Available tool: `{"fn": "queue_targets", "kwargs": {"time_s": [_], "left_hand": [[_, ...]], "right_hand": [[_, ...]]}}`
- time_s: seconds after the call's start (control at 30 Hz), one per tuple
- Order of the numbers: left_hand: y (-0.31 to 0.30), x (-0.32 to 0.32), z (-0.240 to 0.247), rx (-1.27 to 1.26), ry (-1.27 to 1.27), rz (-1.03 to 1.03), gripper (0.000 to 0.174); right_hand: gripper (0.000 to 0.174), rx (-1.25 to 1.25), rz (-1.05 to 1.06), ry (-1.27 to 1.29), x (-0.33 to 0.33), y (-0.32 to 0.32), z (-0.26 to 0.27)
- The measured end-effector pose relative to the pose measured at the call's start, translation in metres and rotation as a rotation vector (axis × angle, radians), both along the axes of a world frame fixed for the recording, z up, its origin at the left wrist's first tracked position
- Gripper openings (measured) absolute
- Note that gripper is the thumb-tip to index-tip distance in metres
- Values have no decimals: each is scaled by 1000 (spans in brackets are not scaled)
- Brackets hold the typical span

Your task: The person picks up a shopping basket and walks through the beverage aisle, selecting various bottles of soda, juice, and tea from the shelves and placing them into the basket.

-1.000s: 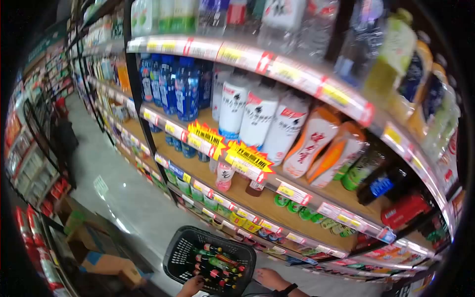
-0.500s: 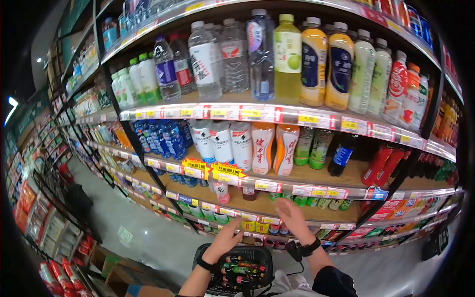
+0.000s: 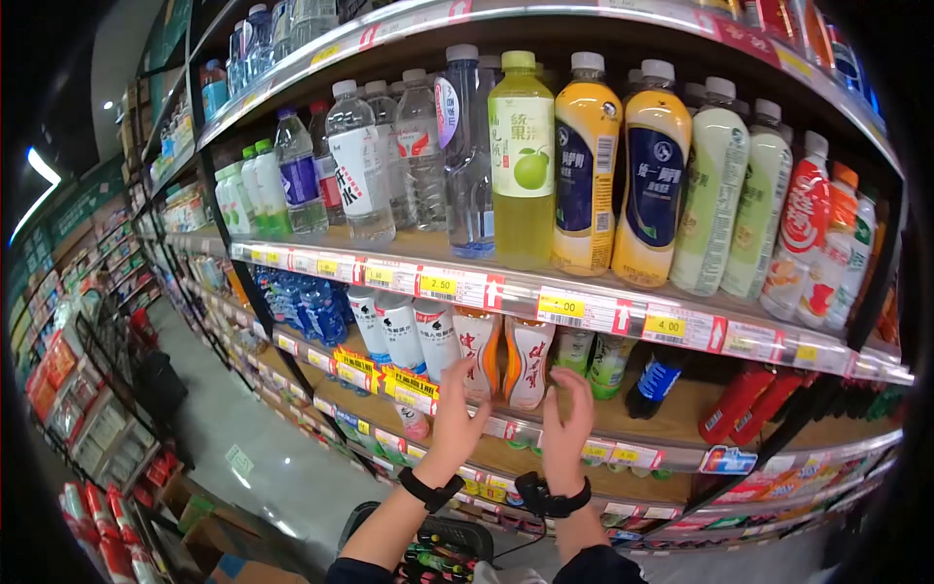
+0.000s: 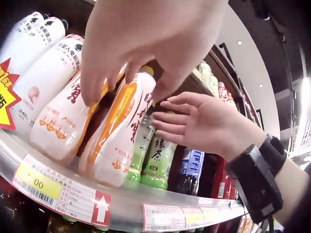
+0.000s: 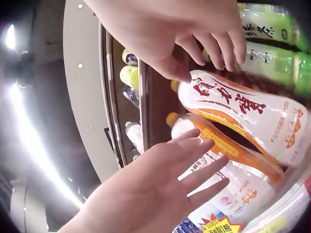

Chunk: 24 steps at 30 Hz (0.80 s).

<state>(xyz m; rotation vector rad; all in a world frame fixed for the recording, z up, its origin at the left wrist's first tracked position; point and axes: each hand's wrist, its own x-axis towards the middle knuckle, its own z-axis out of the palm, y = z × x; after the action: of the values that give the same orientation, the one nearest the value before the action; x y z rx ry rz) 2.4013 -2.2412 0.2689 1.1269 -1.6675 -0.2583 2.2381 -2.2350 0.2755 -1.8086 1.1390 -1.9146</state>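
Observation:
Two white-and-orange drink bottles stand side by side on the middle shelf, a left bottle (image 3: pixel 477 341) and a right bottle (image 3: pixel 528 365). My left hand (image 3: pixel 455 419) is raised at the left bottle, its fingers extended and overlapping that bottle in the head view. To the right, my right hand (image 3: pixel 566 423) is held up beside the right bottle, fingers loosely bent and palm facing inward. In the right wrist view, the right thumb lies close to the top of the right bottle (image 5: pixel 243 111), while straight fingers of the left hand (image 5: pixel 150 179) pass over its neighbour.
White bottles (image 3: pixel 435 336) stand left of the pair, green tea bottles (image 3: pixel 611 365) and a dark bottle (image 3: pixel 657 384) right. Above, a shelf edge (image 3: pixel 584 307) carries price tags and a row of drinks. A black basket (image 3: pixel 477 535) holding bottles is below the hands.
The view has lifted from the basket to the shelves and moved closer. Both hands have risen from near the basket to the white-and-orange bottles.

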Motion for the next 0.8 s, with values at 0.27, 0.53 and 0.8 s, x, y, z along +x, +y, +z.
{"fn": "queue_targets", "kwargs": {"time_s": [0.27,0.53,0.8], "left_hand": [[-26,0,-14,12,41,71,62],[-47,1,-1,92,370,-45,67],[-43,23,-11,79,402,44,53]], "right_hand": [[66,141,266,22,63,-27,-9],[71,228,332,-84,78,-38,5],[68,56,347,80,79,-10,5]]}}
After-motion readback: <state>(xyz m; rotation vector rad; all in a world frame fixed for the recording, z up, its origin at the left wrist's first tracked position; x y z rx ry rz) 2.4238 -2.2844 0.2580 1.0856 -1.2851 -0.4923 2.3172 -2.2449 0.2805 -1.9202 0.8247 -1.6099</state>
